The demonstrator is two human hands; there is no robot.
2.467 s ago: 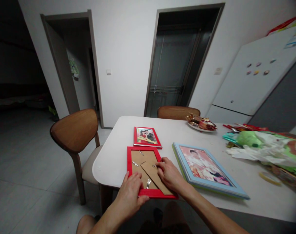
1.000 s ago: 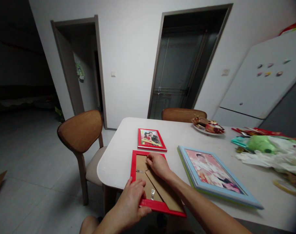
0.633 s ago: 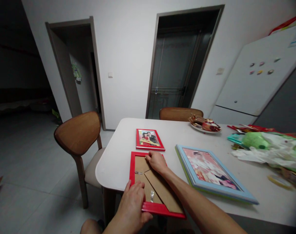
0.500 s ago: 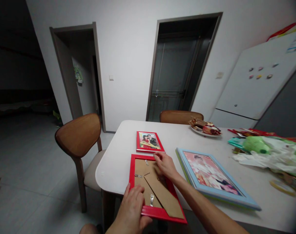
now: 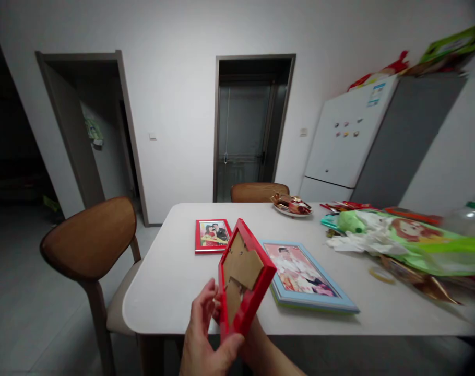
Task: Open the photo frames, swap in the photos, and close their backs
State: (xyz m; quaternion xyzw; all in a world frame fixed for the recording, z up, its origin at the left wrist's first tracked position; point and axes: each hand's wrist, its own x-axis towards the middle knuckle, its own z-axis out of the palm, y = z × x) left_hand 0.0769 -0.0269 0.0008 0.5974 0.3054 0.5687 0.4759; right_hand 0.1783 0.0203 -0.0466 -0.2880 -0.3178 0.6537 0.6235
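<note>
A red picture frame (image 5: 248, 308) is raised and tilted at the table's near edge, its brown backboard and folding stand facing me. My left hand (image 5: 206, 331) grips its lower left corner, thumb at the bottom edge and fingers along the side. My right hand (image 5: 253, 334) reaches behind the frame from below; its fingers are hidden there. Beyond it, a smaller red-framed photo (image 5: 213, 236) of two people lies face up. To the right lies a light blue picture frame (image 5: 341, 304) with a photo, on top of something with a green edge.
The white table (image 5: 163, 292) also bears a plate of wrapped items (image 5: 292, 204), a green plastic bag (image 5: 425, 245), white tissue (image 5: 353, 239) and a roll of tape (image 5: 382, 275). Wooden chairs stand at the left (image 5: 92, 243) and far side (image 5: 260, 191). A fridge (image 5: 339, 141) is at the back right.
The red picture frame has been lifted from lying back-up to a steep tilt. My right hand has moved from its top edge to behind it. The view has turned right.
</note>
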